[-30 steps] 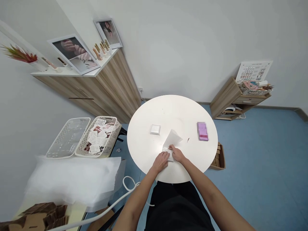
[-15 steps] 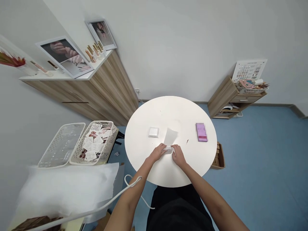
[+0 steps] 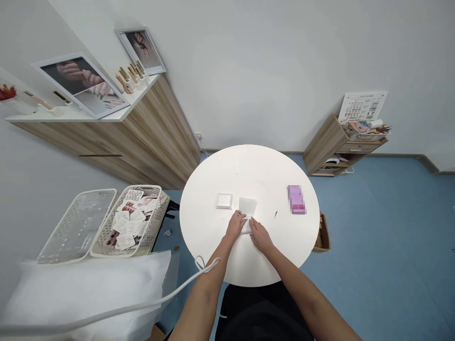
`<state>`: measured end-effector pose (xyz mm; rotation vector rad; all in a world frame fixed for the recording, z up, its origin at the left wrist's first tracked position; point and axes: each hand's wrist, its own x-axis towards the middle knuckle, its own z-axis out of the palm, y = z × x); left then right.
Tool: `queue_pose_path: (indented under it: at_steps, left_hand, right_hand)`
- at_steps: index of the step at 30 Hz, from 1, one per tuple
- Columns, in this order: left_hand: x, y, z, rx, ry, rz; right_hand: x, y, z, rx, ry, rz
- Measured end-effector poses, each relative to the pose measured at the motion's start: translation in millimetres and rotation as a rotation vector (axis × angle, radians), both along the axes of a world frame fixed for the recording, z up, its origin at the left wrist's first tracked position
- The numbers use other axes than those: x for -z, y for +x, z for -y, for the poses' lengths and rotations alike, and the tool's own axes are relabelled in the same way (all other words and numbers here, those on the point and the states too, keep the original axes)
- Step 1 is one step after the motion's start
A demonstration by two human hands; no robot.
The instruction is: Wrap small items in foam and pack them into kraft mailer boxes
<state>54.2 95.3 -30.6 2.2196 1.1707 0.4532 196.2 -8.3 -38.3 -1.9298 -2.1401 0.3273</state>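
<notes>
A translucent white wrapping sheet (image 3: 247, 205) lies on the round white table (image 3: 220, 170), its upper flap spread away from me. My left hand (image 3: 234, 225) grips the folded near part from the left, fingers bent over it. From the right, my right hand (image 3: 260, 234) presses its fingers onto the same fold, close to the left fingertips. Whatever lies inside the fold is hidden. Just left of the sheet sits a flat, square white packet (image 3: 224, 201). A purple box (image 3: 296, 200), partly blurred, lies at the table's right side.
Small dark bits (image 3: 276, 214) lie right of my hands. At left, a white basket (image 3: 156, 227) holds cards beside a clear lidded basket (image 3: 76, 227) and white sheeting (image 3: 88, 289). A white cable (image 3: 185, 283) crosses near my left forearm. A cardboard box (image 3: 323, 234) stands right of the table.
The sheet's far flap has turned from slanting right to nearly straight and looks shorter. My hands have drawn closer together over the fold. The whole view has shifted slightly.
</notes>
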Motion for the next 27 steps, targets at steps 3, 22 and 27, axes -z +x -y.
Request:
queue_pose_path:
  at_steps: [3, 22, 27]
  left_hand:
    - [-2.7, -5, 15, -0.017, 0.114, -0.059]
    - [-28.9, -16, -32, -0.008, -0.085, -0.012]
    - [-18.0, -3, -5, -0.193, 0.276, -0.11]
  right_hand:
    - [0.1, -1, -6, -0.006, -0.022, 0.048]
    - [-25.4, 43, -91, 0.13, -0.29, -0.572]
    - [-1.3, 48, -121, 0.305, -0.24, -0.756]
